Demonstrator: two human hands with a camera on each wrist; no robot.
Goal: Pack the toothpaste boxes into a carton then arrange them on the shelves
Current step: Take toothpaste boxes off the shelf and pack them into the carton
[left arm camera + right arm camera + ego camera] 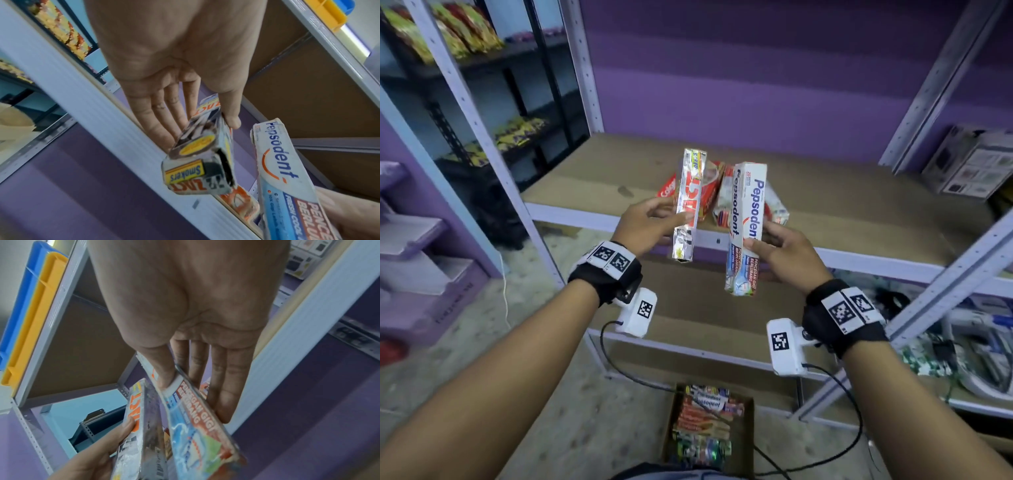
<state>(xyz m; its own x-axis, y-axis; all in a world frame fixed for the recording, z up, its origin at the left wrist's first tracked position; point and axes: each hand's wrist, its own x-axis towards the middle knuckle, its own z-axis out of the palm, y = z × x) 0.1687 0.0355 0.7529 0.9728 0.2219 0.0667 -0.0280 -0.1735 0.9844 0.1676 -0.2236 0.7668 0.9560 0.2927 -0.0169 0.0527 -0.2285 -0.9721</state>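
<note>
My left hand [654,219] pinches a silver Zact toothpaste box [688,202] between thumb and fingers, held upright in front of the shelf [585,178]. My right hand [774,240] pinches a white Pepsodent box [746,226] the same way, just to its right. In the left wrist view the Zact box [205,154] points its end flap at the camera, with the Pepsodent box [287,178] beside it. The right wrist view has the Pepsodent box [195,418] under my thumb. Behind both boxes, red toothpaste boxes [709,188] lie on the shelf board. A carton [705,425] on the floor below holds several more boxes.
Grey shelf uprights [493,154] stand left and right of the shelf bay. A printed box [969,164] sits on the shelf at far right. Lower right shelves carry cluttered tools and cables [962,342]. Snack packets [448,27] fill a rack at back left.
</note>
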